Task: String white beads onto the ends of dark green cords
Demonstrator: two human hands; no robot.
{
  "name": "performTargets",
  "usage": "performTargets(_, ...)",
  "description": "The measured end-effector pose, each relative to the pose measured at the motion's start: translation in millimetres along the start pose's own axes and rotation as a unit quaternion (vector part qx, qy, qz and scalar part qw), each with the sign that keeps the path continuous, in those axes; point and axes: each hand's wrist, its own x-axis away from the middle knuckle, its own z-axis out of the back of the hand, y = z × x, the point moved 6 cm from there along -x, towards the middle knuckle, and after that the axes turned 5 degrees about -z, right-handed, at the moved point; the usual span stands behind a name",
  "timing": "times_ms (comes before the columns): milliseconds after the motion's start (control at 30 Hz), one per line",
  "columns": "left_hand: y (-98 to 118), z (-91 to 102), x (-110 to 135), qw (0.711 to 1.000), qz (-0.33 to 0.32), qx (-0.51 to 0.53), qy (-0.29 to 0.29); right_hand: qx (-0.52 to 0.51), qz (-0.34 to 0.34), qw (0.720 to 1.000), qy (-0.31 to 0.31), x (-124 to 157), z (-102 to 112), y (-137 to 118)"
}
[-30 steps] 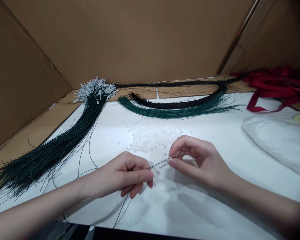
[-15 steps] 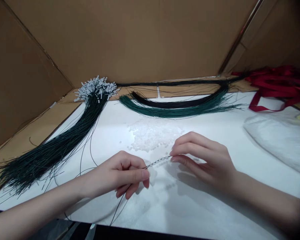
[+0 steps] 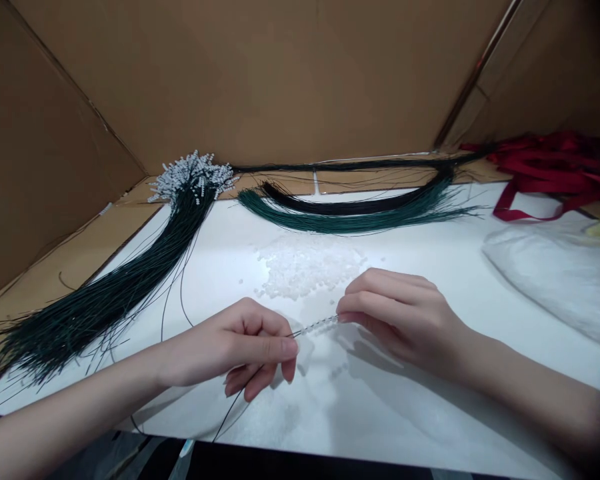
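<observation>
My left hand point(image 3: 260, 350) pinches a thin dark wire point(image 3: 227, 417) between thumb and forefinger; its tail hangs down toward the front edge. Between the hands runs a short beaded stretch of the wire point(image 3: 316, 325), with small clear-white beads spaced along it. At its far end, my right hand point(image 3: 400, 310) is closed, thumb and fingertips pinched on the tip. Just behind the hands a loose pile of tiny white beads point(image 3: 307, 267) lies spread on the white board point(image 3: 410, 427). Whether a bead sits in the right fingertips is hidden.
At left lies a thick bundle of dark green wires point(image 3: 145, 273) with white beaded tips point(image 3: 193, 177). Behind the pile are green wires point(image 3: 350, 223) and black wires point(image 3: 360, 207). Red ribbon point(image 3: 530, 183) and a clear plastic bag point(image 3: 555, 280) lie right. Cardboard walls point(image 3: 290, 80) enclose the back.
My right hand has rolled slightly, its fingers closing together at the wire's end and shifting a little left. My left hand keeps its pinch, nearly still.
</observation>
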Motion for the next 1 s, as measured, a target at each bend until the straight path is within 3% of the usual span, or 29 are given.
performTargets(333,-4,4.6,1,1.0,-0.003,-0.01,-0.004,-0.157,-0.085,0.981,-0.071,-4,-8,7)
performTargets(1000,-5,7.8,1,1.0,-0.01,-0.007,-0.016,-0.235,-0.202,0.945,-0.109,-6,-9,16)
